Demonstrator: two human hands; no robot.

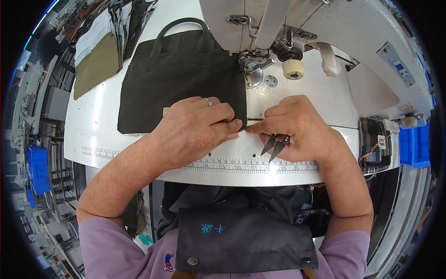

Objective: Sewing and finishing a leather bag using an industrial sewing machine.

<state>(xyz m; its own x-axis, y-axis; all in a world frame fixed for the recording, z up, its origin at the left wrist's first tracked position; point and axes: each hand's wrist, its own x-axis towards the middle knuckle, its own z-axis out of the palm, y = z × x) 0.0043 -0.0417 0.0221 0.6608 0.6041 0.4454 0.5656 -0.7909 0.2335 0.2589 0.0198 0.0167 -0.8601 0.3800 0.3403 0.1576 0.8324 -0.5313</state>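
A dark olive fabric bag (183, 76) with a looped handle lies flat on the white sewing table, its right edge beside the presser foot (253, 60) of a sewing machine. My left hand (195, 128) rests over the bag's lower right part, thumb and fingers pinched at its near right corner. Thread snips (277, 149) sit in my right hand (299, 125), blades pointing down toward me between the curled fingers. The right thumb and index finger reach to the same corner of the bag. Whether they grip the fabric there is hard to see.
The white sewing machine (357, 42) overhangs the far right. Stacked fabric pieces (100, 63) lie at the far left. A printed ruler strip (223, 165) runs along the table's near edge. Blue bins (38, 169) stand off to the left, and another blue bin (415, 144) to the right.
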